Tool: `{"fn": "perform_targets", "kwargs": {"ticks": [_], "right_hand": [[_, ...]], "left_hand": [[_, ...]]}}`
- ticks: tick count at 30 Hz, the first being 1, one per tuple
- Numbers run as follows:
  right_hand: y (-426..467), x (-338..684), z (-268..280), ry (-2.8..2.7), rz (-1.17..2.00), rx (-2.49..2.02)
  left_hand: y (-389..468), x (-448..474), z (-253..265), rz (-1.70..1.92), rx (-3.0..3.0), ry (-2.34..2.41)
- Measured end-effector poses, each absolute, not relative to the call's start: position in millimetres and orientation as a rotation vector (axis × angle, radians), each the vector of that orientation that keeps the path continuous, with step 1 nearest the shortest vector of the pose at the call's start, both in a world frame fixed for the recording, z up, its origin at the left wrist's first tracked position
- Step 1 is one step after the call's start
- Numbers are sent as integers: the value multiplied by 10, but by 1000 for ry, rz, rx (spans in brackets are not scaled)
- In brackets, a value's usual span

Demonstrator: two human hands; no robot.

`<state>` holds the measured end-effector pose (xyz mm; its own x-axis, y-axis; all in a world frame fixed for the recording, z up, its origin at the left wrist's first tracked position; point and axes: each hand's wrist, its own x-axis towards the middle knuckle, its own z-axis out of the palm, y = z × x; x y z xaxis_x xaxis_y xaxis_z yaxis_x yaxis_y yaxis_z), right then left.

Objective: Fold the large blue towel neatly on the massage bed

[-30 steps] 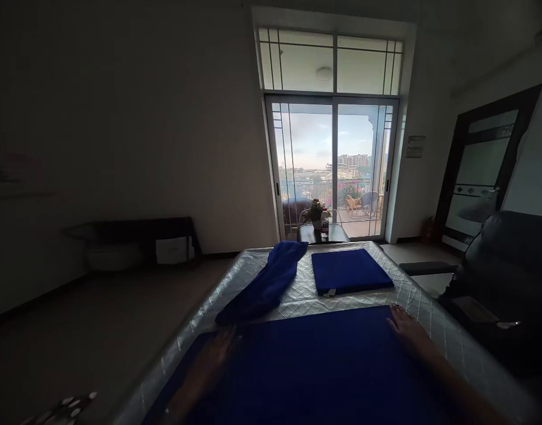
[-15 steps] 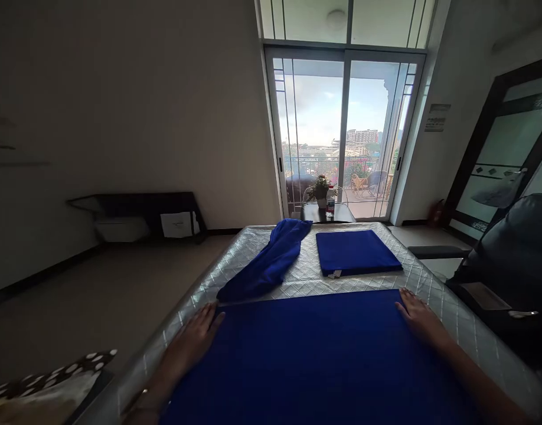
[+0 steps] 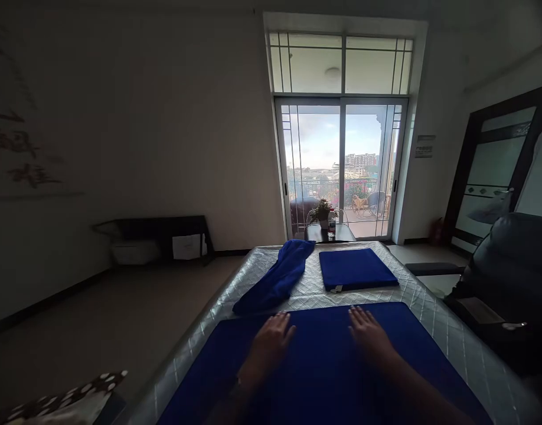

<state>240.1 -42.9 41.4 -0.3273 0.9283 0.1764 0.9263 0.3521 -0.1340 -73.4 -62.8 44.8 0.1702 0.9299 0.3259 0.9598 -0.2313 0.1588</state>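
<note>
A large blue cloth [image 3: 317,372] lies spread flat over the near part of the bed-like surface with a silver quilted cover [image 3: 200,336]. My left hand [image 3: 271,342] rests flat on the cloth near its far edge, fingers stretched out. To the right, my right hand [image 3: 369,330] also lies flat on it, fingers extended. Neither hand grips anything. Beyond the far edge sit a crumpled blue cloth [image 3: 280,277] on the left and a neatly folded blue cloth [image 3: 357,268] with a small white tag on the right.
A dark armchair [image 3: 514,271] stands close on the right. Past the far end is a small table [image 3: 330,232] with a potted plant [image 3: 323,213] and a bottle [image 3: 332,221], before a sliding glass door [image 3: 342,165]. A spotted fabric item [image 3: 76,392] is at lower left.
Both hands have moved inward from the cloth's left and right edges to its middle, closer together. The camera view has tilted up.
</note>
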Motion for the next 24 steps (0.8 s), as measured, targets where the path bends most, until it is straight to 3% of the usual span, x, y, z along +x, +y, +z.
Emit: {"fn": "perform_targets", "kwargs": {"ticks": [5,11,24], "right_hand": [[-626,1674,277,-2462,235,-1494],[-636,1616,176,-2475,323,-1521],[-566,1926,274,-2361,373,-1716]], "left_hand": [[-599,-46,143,-552,-2490,-1778],[-527,-22,-185,-530,-2506,-1756],[-541,-171,-113,-454,-2515,-1837]]}}
